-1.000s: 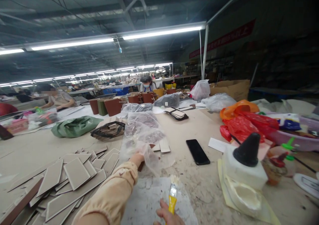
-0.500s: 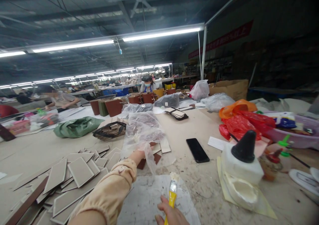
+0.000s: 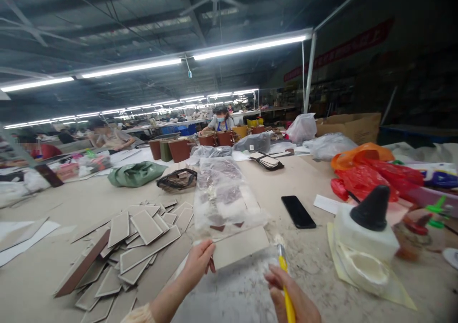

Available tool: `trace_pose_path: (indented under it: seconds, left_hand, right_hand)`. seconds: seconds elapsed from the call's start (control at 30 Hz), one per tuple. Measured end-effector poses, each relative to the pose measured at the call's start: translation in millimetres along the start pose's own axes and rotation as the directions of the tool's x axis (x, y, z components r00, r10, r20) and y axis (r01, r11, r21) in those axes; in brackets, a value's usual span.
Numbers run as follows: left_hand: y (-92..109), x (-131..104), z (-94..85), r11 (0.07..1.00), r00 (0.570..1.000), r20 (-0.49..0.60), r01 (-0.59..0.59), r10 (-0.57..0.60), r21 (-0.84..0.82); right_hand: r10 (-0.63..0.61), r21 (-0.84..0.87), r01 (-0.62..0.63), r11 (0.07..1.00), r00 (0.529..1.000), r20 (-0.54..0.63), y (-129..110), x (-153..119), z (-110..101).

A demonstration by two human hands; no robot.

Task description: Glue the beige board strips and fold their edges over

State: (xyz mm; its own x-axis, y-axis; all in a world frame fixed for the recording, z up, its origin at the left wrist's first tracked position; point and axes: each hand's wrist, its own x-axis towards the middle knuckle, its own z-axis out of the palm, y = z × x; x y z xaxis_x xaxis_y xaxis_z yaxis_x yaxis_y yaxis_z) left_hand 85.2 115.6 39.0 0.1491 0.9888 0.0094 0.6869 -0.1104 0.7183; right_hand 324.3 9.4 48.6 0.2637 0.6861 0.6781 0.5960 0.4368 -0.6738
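My left hand (image 3: 200, 261) pinches the left edge of a flat beige panel (image 3: 241, 247), which lies at the near end of a clear plastic bag (image 3: 229, 194). Dark reddish-brown pieces show at the bag's near edge. In my right hand (image 3: 295, 292) is a brush with a yellow handle (image 3: 287, 294), its pale bristles pointing away from me, just right of the panel. Beneath the panel and nearer to me lies a stained whitish sheet (image 3: 222, 294).
Beige panels (image 3: 146, 227) lie heaped at left. A black phone (image 3: 298, 212) and a white container with a black cone (image 3: 372, 232) stand at right. Beyond are a green bag (image 3: 136, 173), brown bags (image 3: 179, 150), red plastic (image 3: 368, 180) and a seated person (image 3: 220, 120).
My left hand has come back from the plastic bag with the beige panel. The view has turned left, and the brush in my right hand sits slightly farther right in the picture.
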Motion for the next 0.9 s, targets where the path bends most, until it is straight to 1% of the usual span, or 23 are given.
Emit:
trace_pose_path:
  seconds: [0.1, 0.17, 0.2, 0.27, 0.33, 0.37, 0.4, 0.43, 0.47, 0.5, 0.53, 0.57, 0.6, 0.63, 0.67, 0.73, 0.83, 0.9]
  left_hand:
    - [-16, -44, 2.8, 0.977, 0.983, 0.096, 0.169, -0.157, -0.132]
    - [-23, -62, 4.3, 0.962, 0.968, 0.14, 0.229, -0.208, -0.15]
    - [-26, -67, 4.8, 0.96, 0.964, 0.153, 0.238, -0.216, -0.145]
    - [-30, -73, 5.4, 0.962, 0.962, 0.168, 0.239, -0.216, -0.135]
    - [-34, -76, 4.3, 0.968, 0.967, 0.154, 0.221, -0.202, -0.115]
    - [-36, -78, 2.8, 0.972, 0.972, 0.128, 0.211, -0.197, -0.106]
    - [-38, -80, 0.7, 0.978, 0.98, 0.088, 0.185, -0.177, -0.093]
    - [-41, -84, -2.0, 0.989, 0.991, 0.039, 0.129, -0.126, -0.073]
    - [-44, -88, -5.1, 0.998, 0.999, -0.005, 0.04, -0.04, -0.043]
    - [-46, -93, -8.2, 0.997, 0.997, -0.03, -0.077, 0.077, -0.004]
    - [-49, -98, -11.3, 0.977, 0.977, -0.031, -0.21, 0.211, 0.038]
    - [-52, -103, -13.9, 0.937, 0.94, -0.01, -0.341, 0.342, 0.075]
    - [-54, -108, -16.0, 0.888, 0.893, 0.025, -0.449, 0.449, 0.1]
    - [-56, -112, -17.4, 0.848, 0.855, 0.06, -0.519, 0.515, 0.111]
    - [-57, -114, -18.1, 0.817, 0.825, 0.085, -0.564, 0.558, 0.12]
    - [-58, -116, -17.9, 0.782, 0.793, 0.122, -0.609, 0.597, 0.132]
    - [-59, -114, -15.6, 0.769, 0.781, 0.146, -0.624, 0.607, 0.14]
    - [-60, -113, -14.4, 0.773, 0.785, 0.149, -0.619, 0.601, 0.141]
  right_hand:
    - [0.056, -0.003, -0.056, 0.998, 0.997, 0.049, -3, -1, -17]
    - [0.096, -0.002, -0.096, 0.995, 0.992, 0.083, -8, 0, -25]
    - [0.157, 0.006, -0.158, 0.987, 0.985, 0.075, -11, 0, -27]
    - [0.315, 0.047, -0.318, 0.947, 0.947, 0.072, -19, -1, -27]
    - [0.467, 0.112, -0.476, 0.872, 0.879, 0.099, -26, -2, -24]
    - [0.52, 0.139, -0.534, 0.834, 0.845, 0.125, -29, -3, -21]
    - [0.561, 0.156, -0.58, 0.799, 0.814, 0.153, -32, -5, -18]
    - [0.59, 0.162, -0.615, 0.772, 0.787, 0.18, -33, -6, -15]
    - [0.609, 0.157, -0.64, 0.752, 0.766, 0.205, -35, -7, -12]
    - [0.62, 0.15, -0.658, 0.738, 0.749, 0.232, -35, -9, -8]
    - [0.628, 0.144, -0.672, 0.726, 0.734, 0.259, -36, -10, -4]
    - [0.631, 0.139, -0.684, 0.716, 0.72, 0.288, -37, -12, 1]
    - [0.632, 0.134, -0.693, 0.708, 0.707, 0.317, -38, -14, 6]
    - [0.633, 0.127, -0.702, 0.7, 0.694, 0.344, -39, -15, 11]
    - [0.632, 0.122, -0.709, 0.695, 0.683, 0.367, -41, -17, 17]
    - [0.631, 0.113, -0.718, 0.687, 0.667, 0.395, -45, -20, 28]
    - [0.635, 0.11, -0.722, 0.683, 0.661, 0.4, -48, -25, 43]
    - [0.632, 0.119, -0.726, 0.678, 0.657, 0.41, -49, -28, 52]
